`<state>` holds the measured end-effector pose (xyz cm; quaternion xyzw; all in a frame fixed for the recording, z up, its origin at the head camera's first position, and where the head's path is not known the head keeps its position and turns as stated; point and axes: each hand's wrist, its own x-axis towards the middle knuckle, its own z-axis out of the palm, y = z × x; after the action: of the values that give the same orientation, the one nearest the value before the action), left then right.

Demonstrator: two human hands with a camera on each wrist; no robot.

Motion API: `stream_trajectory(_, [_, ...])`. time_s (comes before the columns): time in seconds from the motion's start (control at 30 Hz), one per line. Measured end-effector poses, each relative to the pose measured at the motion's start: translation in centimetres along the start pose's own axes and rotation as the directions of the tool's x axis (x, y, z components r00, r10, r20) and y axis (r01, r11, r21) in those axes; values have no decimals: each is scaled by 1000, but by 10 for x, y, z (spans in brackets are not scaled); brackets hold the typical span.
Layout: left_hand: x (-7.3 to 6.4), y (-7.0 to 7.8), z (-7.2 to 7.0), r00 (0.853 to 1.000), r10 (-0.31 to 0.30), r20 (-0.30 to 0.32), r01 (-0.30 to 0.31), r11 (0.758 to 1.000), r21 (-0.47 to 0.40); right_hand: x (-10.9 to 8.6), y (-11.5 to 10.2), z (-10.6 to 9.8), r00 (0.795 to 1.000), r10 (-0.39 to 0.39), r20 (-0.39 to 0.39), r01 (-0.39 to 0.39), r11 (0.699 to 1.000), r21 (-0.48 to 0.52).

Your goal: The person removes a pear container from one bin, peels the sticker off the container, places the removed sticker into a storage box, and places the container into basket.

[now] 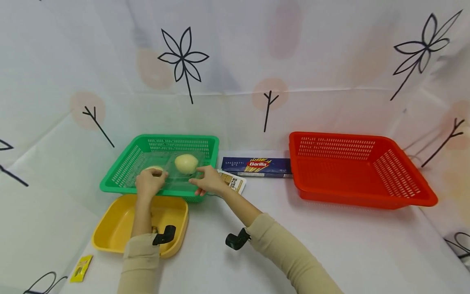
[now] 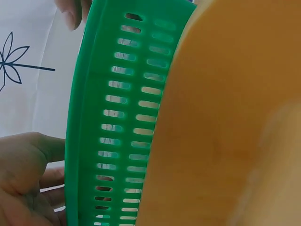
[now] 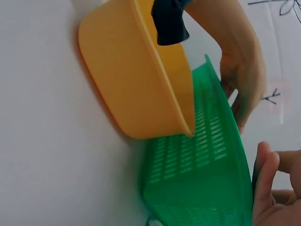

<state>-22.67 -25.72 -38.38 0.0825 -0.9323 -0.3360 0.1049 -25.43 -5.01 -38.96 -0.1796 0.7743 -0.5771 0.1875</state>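
Inside the green basket (image 1: 110, 184) lies a clear plastic package (image 1: 180, 182) with round pale-yellow produce (image 1: 186, 163) in or under it. Its exact kind is unclear. My left hand (image 1: 148, 183) reaches over the near rim with curled fingers, thumb and forefinger pinching at the plastic; a second pale round piece (image 1: 153, 168) shows partly behind it. At the basket's near right corner is my right hand (image 1: 210, 179), thumb and forefinger bent beside the package. The rim hides the fingertips of the left hand (image 2: 26, 176) and right hand (image 3: 280, 188) in the wrist views.
A yellow tub (image 1: 121, 222) stands before the green basket. Right of the basket are a blue Barilla spaghetti box (image 1: 257, 165) and a white-and-brown packet (image 1: 235, 181), partly behind my right hand. A red basket (image 1: 367, 200) stands farther right; a yellow sachet (image 1: 81, 268) lies front left.
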Motion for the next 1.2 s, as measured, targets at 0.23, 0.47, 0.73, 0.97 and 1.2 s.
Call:
stream_trajectory(0.23, [2, 0, 1, 997, 80, -6, -80, 996, 41, -4, 0, 2, 998, -30, -60, 30, 1000, 2])
stream_trajectory(0.47, [4, 6, 5, 998, 55, 39, -60, 984, 166, -6, 3, 3, 996, 10, -89, 3, 988, 153])
stream_trajectory(0.73, [5, 5, 12, 998, 55, 2, -54, 971, 234, -4, 10, -2, 998, -19, -66, 34, 972, 232])
stream_trajectory(0.97, [3, 3, 13, 997, 62, -47, -51, 977, 206, -17, 21, -8, 990, -124, -65, 138, 931, 337])
stream_trajectory(1.2, [-3, -1, 14, 992, 93, -81, -93, 996, -5, -50, 37, -42, 940, -315, -132, 326, 943, 67])
